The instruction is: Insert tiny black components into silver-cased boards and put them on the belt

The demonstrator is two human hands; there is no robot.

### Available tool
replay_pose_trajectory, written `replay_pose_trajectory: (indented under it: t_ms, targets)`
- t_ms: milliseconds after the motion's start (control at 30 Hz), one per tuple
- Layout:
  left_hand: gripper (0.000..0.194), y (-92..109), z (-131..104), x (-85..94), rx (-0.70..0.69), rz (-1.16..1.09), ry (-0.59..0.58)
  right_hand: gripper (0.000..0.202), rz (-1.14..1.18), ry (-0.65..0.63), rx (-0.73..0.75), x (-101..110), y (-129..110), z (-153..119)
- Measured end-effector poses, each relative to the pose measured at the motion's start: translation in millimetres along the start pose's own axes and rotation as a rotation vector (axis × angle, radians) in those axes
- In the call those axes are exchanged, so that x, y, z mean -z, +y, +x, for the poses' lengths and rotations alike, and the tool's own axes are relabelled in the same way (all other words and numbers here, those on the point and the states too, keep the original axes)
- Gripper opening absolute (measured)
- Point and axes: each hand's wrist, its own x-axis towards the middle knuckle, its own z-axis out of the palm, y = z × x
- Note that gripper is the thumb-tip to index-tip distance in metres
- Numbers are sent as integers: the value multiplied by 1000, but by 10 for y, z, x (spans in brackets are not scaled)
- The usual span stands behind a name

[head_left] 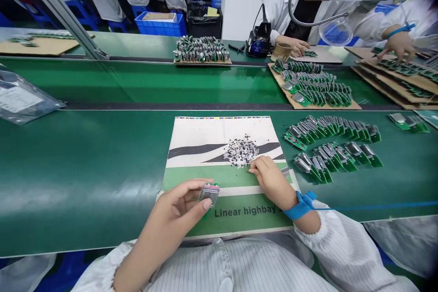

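Between the thumb and fingers of my left hand (178,205) is a small circuit board (209,193) with a silvery block on its face and a pinkish upper edge. My right hand (272,178) is at the near right edge of a pile of tiny black and white parts (240,150). Its thumb and fingertips are pressed together, and whatever they may hold is too small to make out. Both hands are over a printed sheet (195,132) lettered "Linear highbay", on which the pile lies. A blue strap (300,205) circles my right wrist.
Rows of circuit boards (331,130) lie on the green table (85,159) to the right. Behind the ledge, more boards stand on cardboard (201,50). A plastic bag (23,98) is at the left. Across the bench, a co-worker's hand (292,45) works beside a tape roll (281,52).
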Motion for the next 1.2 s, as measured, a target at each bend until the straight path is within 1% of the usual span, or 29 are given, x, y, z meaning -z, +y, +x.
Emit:
replay_pose_trajectory:
  t_ms: [100, 167, 267, 400, 467, 500, 567, 667, 800, 967, 1200]
  targets:
    - [16, 23, 24, -16, 82, -30, -18, 13, 132, 12, -53, 59, -56, -39]
    - [17, 19, 29, -22, 102, -49, -22, 11, 233, 6, -92, 126, -123, -71]
    - [21, 10, 21, -29, 135, -71, -69, 12, 412, -21, -114, 234, -277, -121]
    - [23, 41, 0, -39, 141, -68, -115, 15, 643, -40, -74, 347, -540, -152]
    - [22, 79, -13, -54, 144, -81, -134, 13, 736, -51, -43, 376, -669, -148]
    - [23, 101, -20, -65, 147, -89, -150, 10, 777, -46, -25, 381, -727, -144]
    - [24, 145, -38, -97, 145, -97, -179, 5, 824, 3, 35, 373, -827, -137]
    - [26, 197, -69, -156, 96, -98, -199, 10, 808, 97, 143, 331, -931, -139]
    - [27, 222, -107, -202, 33, -75, -238, 18, 790, 120, 234, 294, -992, -161]
    - [28, 230, -122, -203, -11, -66, -216, 32, 643, 181, 375, 339, -992, -203]
    - [27, 250, -120, -210, -48, -71, -200, 40, 475, 293, 489, 407, -1068, -210]
